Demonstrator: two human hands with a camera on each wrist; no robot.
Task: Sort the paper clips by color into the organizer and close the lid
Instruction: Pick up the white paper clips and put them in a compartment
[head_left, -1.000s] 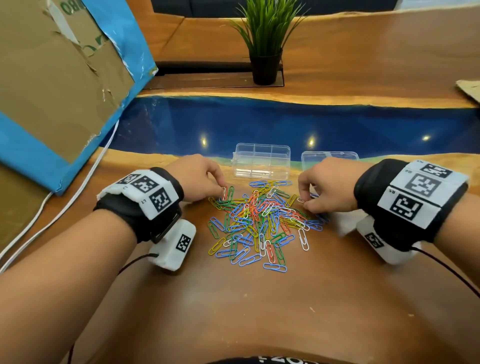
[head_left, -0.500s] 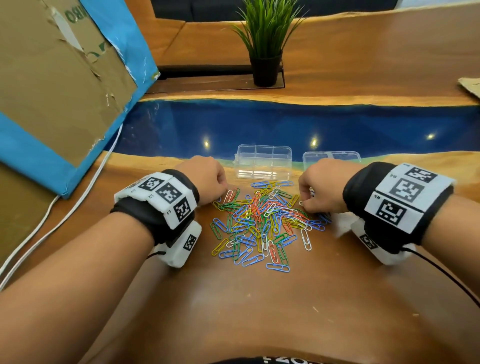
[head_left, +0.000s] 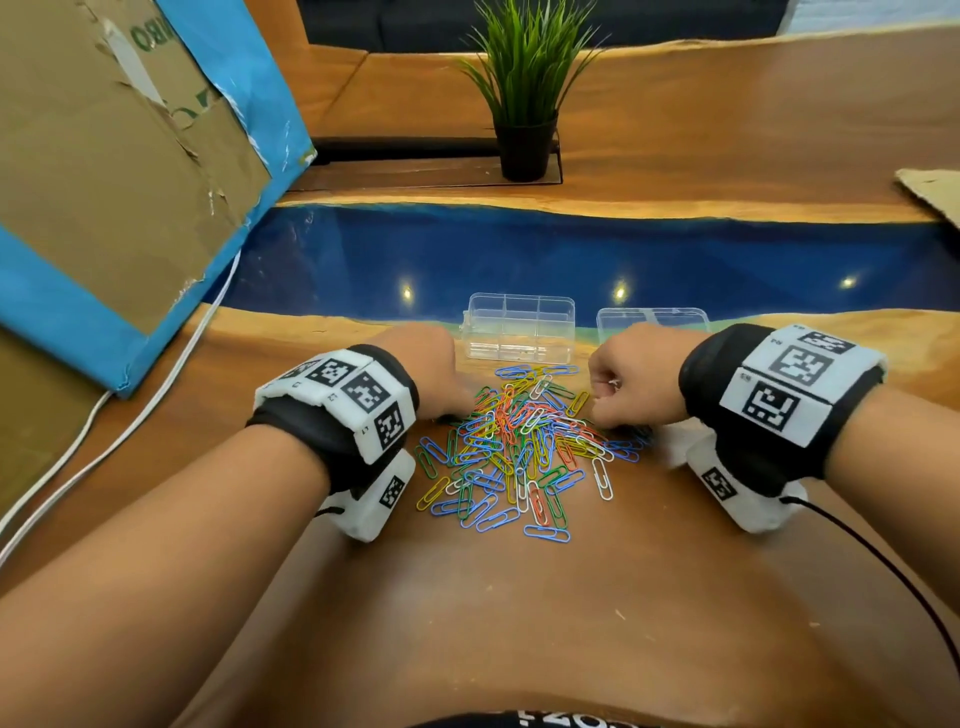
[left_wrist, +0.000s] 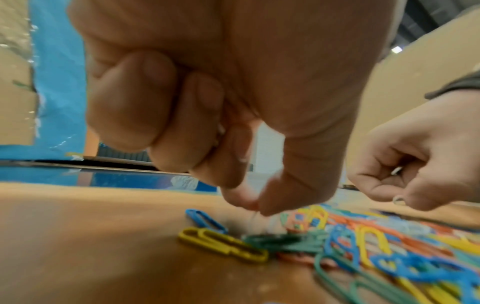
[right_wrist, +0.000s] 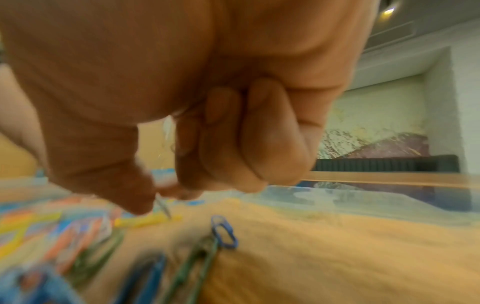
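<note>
White clips (left_wrist: 397, 200) sit pinched in the curled right hand (head_left: 636, 387); the left hand (head_left: 434, 371) pinches something pale, too blurred to name. Between and below both grips lies the coloured clip pile (head_left: 524, 441); beyond them stands the clear organizer (head_left: 519, 332).

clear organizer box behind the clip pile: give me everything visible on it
The organizer is a clear, plastic-looking rectangular box split by thin walls into a grid of small compartments, all apparently empty. It sits upright and open on the wooden table, just beyond the paper clips. Its detached clear lid lies to its right. Neither hand touches it.
</note>
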